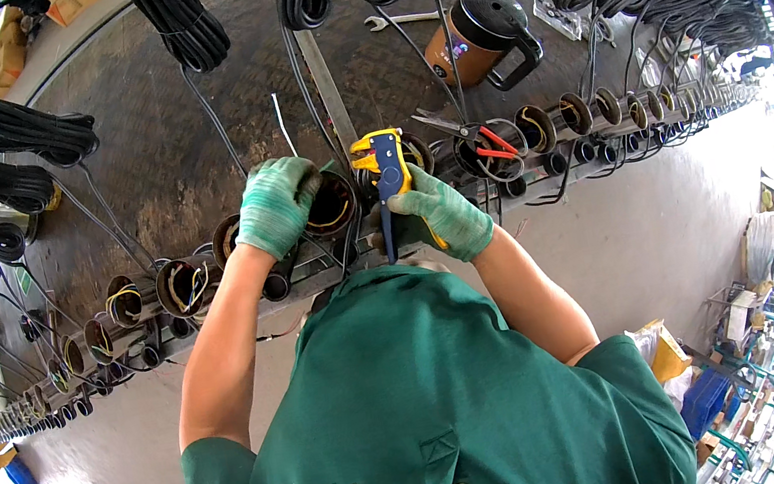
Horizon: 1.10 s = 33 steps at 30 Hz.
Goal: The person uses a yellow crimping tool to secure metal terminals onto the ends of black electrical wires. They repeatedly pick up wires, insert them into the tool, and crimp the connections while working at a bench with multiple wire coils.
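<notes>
My left hand (275, 206), in a green knit glove, grips the rim of a dark round motor housing (333, 205) with wires inside, at the near edge of the bench. My right hand (441, 211), also gloved, holds a yellow and blue wire stripper (386, 173) upright, its jaws level with the housing just to its right. A thin white wire (284, 127) rises from behind my left hand.
A long row of similar housings (182, 287) lines the bench edge to both sides. Red-handled cutters (483, 144) lie on one housing at right. Coiled black cable bundles (15, 129), a brown jug (477, 40) and a spanner (397, 19) lie on the bench beyond.
</notes>
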Available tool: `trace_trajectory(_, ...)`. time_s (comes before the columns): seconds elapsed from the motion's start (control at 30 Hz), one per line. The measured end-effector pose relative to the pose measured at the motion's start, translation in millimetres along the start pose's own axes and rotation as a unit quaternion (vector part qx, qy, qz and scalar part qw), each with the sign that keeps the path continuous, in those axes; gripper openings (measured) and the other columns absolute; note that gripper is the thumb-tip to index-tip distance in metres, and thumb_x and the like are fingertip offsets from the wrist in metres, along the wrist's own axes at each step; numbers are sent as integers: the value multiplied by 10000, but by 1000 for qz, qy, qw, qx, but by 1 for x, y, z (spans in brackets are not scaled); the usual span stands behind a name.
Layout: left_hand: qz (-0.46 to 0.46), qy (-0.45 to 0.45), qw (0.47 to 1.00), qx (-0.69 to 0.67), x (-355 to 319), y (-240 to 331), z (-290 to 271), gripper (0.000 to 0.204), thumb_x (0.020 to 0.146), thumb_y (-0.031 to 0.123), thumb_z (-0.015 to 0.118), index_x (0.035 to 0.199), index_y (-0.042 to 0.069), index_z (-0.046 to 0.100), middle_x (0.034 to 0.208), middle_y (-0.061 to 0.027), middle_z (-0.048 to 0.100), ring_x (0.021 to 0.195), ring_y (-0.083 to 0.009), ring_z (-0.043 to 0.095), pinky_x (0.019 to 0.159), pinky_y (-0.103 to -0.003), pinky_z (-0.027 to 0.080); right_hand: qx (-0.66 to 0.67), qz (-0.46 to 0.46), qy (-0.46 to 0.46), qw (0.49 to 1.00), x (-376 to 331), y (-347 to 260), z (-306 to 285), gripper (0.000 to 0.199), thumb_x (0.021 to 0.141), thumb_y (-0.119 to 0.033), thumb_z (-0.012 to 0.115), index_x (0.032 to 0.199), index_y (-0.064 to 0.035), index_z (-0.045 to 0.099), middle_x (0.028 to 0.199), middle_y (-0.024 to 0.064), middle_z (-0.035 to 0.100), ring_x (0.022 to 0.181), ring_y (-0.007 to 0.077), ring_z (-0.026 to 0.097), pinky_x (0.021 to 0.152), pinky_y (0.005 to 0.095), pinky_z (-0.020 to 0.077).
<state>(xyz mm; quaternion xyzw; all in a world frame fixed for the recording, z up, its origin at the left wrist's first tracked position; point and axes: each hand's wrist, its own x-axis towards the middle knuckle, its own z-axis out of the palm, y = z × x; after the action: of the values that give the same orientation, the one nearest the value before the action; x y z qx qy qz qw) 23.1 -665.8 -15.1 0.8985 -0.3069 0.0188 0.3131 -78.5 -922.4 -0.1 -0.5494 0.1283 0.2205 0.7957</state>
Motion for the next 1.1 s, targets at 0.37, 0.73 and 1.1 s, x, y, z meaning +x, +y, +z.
trace_trajectory(0.37, -35, 56, 993, -97, -10, -6, 12, 186, 924, 93, 722, 1083, -2, 720, 998, -207, 723, 922, -407, 685, 823, -444, 549, 31, 61, -91, 994, 26, -19, 14, 537, 911, -206, 759, 1386, -43, 568, 1189, 11, 613, 1077, 121, 579, 1029, 295, 470)
trace_trajectory(0.73, -29, 54, 995, -83, -9, -4, 10, 176, 914, 75, 728, 1073, 2, 729, 977, -198, 729, 915, -398, 695, 820, -444, 553, -26, 51, -97, 994, 32, -26, 9, 417, 951, -217, 721, 1312, -59, 585, 1033, 14, 644, 894, 112, 644, 819, 283, 567)
trace_trajectory(1.1, -82, 85, 980, -163, -14, -19, 27, 130, 945, 30, 710, 1068, -4, 683, 938, -182, 712, 856, -322, 701, 775, -378, 554, 186, 6, -98, 978, 38, -44, 16, 434, 962, -88, 604, 1381, -95, 491, 991, 188, 706, 806, 329, 742, 760, 470, 645)
